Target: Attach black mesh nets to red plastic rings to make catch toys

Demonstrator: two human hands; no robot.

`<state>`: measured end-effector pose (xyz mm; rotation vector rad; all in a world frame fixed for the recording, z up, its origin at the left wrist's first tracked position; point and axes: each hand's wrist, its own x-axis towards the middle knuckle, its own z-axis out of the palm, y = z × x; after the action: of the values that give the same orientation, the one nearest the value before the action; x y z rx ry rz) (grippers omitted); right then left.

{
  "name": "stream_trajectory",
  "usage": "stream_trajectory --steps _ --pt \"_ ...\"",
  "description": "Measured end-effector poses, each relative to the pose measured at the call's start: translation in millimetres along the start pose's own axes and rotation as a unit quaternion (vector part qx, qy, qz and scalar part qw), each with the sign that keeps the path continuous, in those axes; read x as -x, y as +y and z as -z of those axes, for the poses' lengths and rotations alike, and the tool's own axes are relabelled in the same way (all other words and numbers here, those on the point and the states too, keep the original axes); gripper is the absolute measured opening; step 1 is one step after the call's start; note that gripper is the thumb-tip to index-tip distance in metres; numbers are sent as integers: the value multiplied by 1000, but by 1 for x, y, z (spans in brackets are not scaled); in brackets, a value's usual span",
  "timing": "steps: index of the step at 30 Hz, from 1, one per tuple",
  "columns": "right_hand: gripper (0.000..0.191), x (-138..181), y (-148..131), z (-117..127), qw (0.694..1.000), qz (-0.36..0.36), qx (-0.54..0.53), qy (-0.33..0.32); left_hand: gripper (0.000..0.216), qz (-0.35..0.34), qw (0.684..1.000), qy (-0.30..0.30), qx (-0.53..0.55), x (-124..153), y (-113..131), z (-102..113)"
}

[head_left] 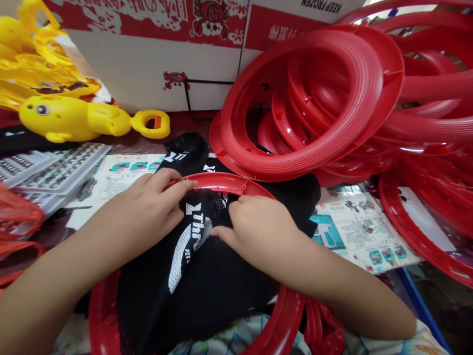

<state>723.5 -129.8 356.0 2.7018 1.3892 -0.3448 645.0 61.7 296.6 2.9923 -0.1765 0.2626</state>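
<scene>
A black mesh net (207,276) with white lettering lies stretched over a red plastic ring (221,181) in front of me. My left hand (148,209) rests on the net at the ring's far left rim, fingers pressing the mesh against the rim. My right hand (258,227) is closed, pinching the black mesh near the ring's middle, thumb and fingers pressed together on the fabric. The ring's near part (284,315) shows below my right forearm.
A pile of red plastic rings (306,103) leans at the right and back. Yellow plastic toys (70,118) lie at the left, trays of small batteries (55,172) beneath them. A cardboard box (155,64) stands behind. Printed paper sheets (362,227) cover the table.
</scene>
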Motion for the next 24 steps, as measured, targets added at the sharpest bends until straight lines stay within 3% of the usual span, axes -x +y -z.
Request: stream_trajectory --steps 4,7,10,13,18,20,24 --pt "15 -4 -4 -10 998 27 -54 26 41 45 999 0 -26 -3 5 11" --pt "3 -8 2 -11 982 10 -176 61 37 52 996 29 72 -12 5 10" --pt "18 -12 7 -14 950 -16 -298 87 37 89 972 10 219 -22 3 3" --pt "37 -15 10 -17 924 11 -371 95 35 117 939 -32 323 -26 0 -2" --pt "41 -16 13 -15 874 131 -451 121 24 152 934 -25 323 -20 0 4" --pt "39 -15 15 -13 884 153 -422 128 26 152 938 -28 310 -17 0 7" --pt "34 -14 20 -11 932 157 -291 151 28 161 941 -22 298 -14 1 7"
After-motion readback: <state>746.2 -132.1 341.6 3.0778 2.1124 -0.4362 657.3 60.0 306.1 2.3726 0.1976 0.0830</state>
